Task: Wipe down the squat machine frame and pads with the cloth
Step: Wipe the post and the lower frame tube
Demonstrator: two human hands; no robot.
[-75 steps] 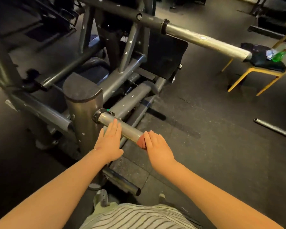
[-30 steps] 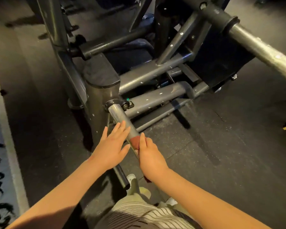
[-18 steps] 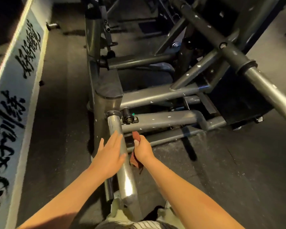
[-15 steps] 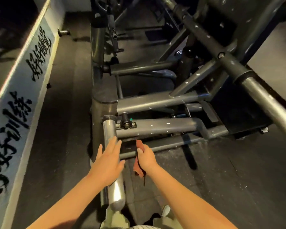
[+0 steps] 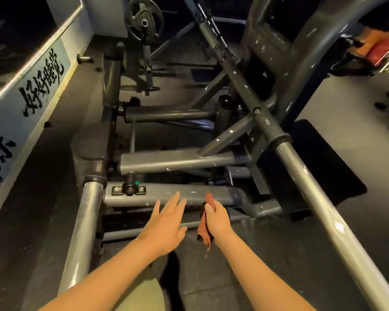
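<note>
I judged the small rust-red fabric cloth (image 5: 204, 228) light, limp and easily bunched: right hand (image 5: 218, 221) gripped its middle against the rigid low grey steel frame tube (image 5: 166, 194), contact unclear, while left hand (image 5: 166, 225) hovered, fingers (image 5: 177, 204) straight, empty.

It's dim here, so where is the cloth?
In the head view, the reddish cloth sits just right of centre, gripped in the right hand, by the lower frame tube.
</note>
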